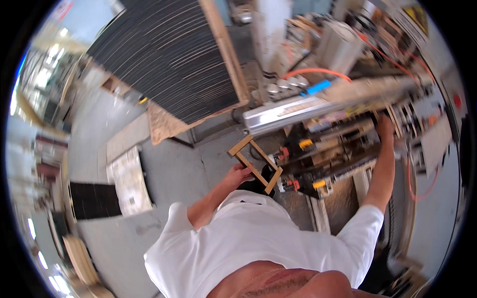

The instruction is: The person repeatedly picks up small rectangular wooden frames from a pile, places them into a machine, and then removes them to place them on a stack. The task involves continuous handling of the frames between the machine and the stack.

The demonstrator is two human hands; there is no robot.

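Observation:
My left hand (238,175), in front of my waist, grips one side of a small rectangular wooden frame (274,180). The frame is made of narrow light-brown strips, and its middle is open. Stretched far out to the right, my right hand (385,127) is at the far end of a long machine (343,144) with rails and orange-yellow parts. Its fingers are at a light wooden-looking strip there, too small and blurred to tell whether they hold it. The frame's lower right end is close to the machine's near end.
A long silver metal beam (298,111) spans the machine's far side. Beyond it stand a tall stack of dark slats (174,59) on a wooden board and a pale post (271,35). An orange hose (318,70) curves behind the beam. Panels (130,181) lie on the floor at left.

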